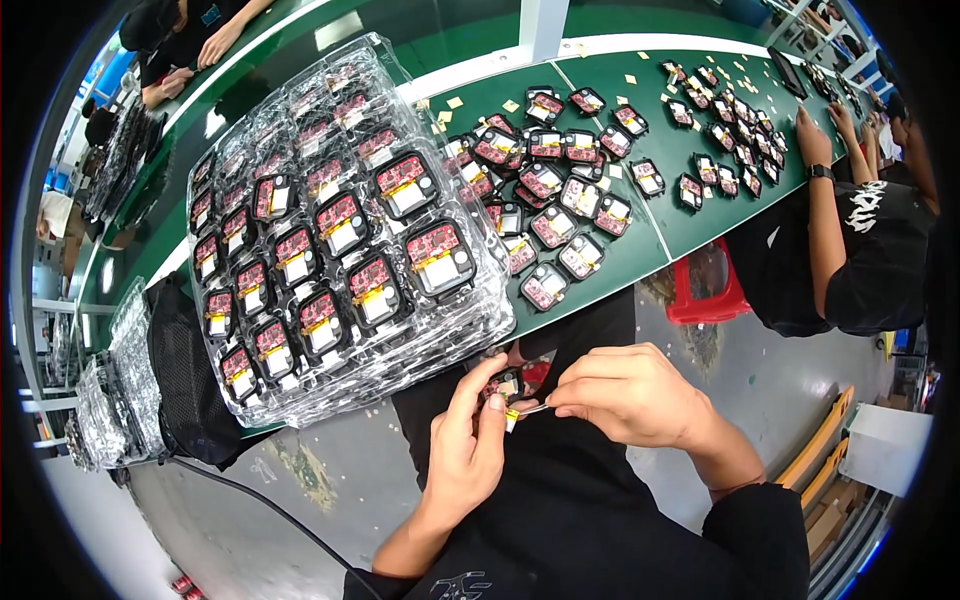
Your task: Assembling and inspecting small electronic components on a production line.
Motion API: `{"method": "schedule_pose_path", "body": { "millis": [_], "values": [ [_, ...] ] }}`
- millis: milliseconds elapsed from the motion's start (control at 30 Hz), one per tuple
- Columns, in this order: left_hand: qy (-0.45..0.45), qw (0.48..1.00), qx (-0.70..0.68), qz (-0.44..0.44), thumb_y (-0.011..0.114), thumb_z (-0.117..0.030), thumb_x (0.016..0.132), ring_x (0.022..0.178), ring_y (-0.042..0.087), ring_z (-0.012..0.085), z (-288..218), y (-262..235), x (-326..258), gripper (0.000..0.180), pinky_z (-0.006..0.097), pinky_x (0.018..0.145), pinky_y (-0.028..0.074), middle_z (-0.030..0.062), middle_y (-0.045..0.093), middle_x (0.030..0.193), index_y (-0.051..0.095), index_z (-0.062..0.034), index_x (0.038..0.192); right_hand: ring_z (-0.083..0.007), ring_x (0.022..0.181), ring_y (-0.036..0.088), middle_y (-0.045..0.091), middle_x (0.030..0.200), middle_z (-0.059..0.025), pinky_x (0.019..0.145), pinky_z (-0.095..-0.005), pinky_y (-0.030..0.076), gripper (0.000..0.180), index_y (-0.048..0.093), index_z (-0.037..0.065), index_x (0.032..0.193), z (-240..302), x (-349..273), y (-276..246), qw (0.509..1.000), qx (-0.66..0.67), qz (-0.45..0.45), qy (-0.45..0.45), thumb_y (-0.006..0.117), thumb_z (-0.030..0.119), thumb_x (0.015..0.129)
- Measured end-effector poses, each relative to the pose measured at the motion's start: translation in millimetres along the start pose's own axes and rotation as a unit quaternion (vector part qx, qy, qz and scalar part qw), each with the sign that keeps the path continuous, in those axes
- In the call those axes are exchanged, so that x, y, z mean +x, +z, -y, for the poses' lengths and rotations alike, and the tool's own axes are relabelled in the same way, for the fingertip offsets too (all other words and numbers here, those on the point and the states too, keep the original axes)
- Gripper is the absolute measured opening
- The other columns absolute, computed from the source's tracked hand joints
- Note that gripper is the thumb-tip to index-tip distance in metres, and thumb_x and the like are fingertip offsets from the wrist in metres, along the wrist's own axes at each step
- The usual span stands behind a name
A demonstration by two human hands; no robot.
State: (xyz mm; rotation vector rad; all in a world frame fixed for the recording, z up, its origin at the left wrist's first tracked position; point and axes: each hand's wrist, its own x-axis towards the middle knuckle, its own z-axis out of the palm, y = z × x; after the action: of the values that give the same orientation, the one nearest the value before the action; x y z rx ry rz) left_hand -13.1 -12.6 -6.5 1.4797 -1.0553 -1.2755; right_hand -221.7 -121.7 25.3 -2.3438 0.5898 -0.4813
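Observation:
Over my lap, my left hand [465, 448] grips a small black-framed watch module [508, 381] between thumb and fingers. A reddish circuit board shows inside its frame, and a yellow-and-white flap [512, 417] sticks out at its lower side. My right hand [628, 395] is closed in a pinch around thin metal tweezers [534, 409]. Their tip reaches the flap beside my left thumb; whether it grips the flap I cannot tell. Just beyond my hands, a stack of clear plastic trays [440, 345] holds several similar modules [440, 258] in its pockets.
Loose watch modules [545, 287] lie heaped on the green bench [640, 262], right of the trays, among small yellowish squares [511, 105]. A co-worker in black [870, 240] sits at the right. A red stool [705, 290] stands below the bench. A black cable [270, 508] runs at lower left.

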Motion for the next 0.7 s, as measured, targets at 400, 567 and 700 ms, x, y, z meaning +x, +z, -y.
{"method": "schedule_pose_path", "body": {
  "millis": [400, 567, 700],
  "values": [
    [0.036, 0.999, -0.014, -0.013, 0.047, 0.007, 0.105, 0.104, 0.076, 0.0227, -3.5, 2.9, -0.2, 0.040, 0.031, 0.089, 0.058, 0.0191, 0.075, 0.113, 0.051, 0.0031, 0.145, -0.0189, 0.066, 0.062, 0.070, 0.089, -0.0024, 0.057, -0.0329, 0.052, 0.020, 0.074, 0.007, 0.094, 13.3, 7.4, 5.5, 0.982, -0.165, -0.089, -0.027, 0.084, 0.010, 0.078],
    [0.020, 1.000, -0.012, -0.015, 0.047, 0.007, 0.105, 0.105, 0.076, 0.0228, -2.9, 1.8, -3.3, 0.040, 0.031, 0.089, 0.058, 0.0193, 0.075, 0.113, 0.052, 0.0033, 0.145, -0.0229, 0.077, 0.068, 0.068, 0.090, -0.0030, 0.062, -0.0363, 0.056, 0.016, 0.073, 0.007, 0.097, -1.7, 7.7, -0.4, 0.999, -0.010, -0.041, 0.006, 0.080, 0.015, 0.085],
    [0.030, 0.999, -0.021, -0.014, 0.048, 0.008, 0.104, 0.106, 0.076, 0.0233, -2.6, 1.8, -3.1, 0.041, 0.031, 0.089, 0.058, 0.0199, 0.074, 0.115, 0.051, 0.0036, 0.145, -0.0215, 0.077, 0.066, 0.068, 0.091, -0.0023, 0.064, -0.0349, 0.056, 0.015, 0.073, 0.007, 0.097, 9.8, 6.4, 3.7, 0.992, -0.107, -0.068, -0.003, 0.077, 0.015, 0.084]
  ]
}}
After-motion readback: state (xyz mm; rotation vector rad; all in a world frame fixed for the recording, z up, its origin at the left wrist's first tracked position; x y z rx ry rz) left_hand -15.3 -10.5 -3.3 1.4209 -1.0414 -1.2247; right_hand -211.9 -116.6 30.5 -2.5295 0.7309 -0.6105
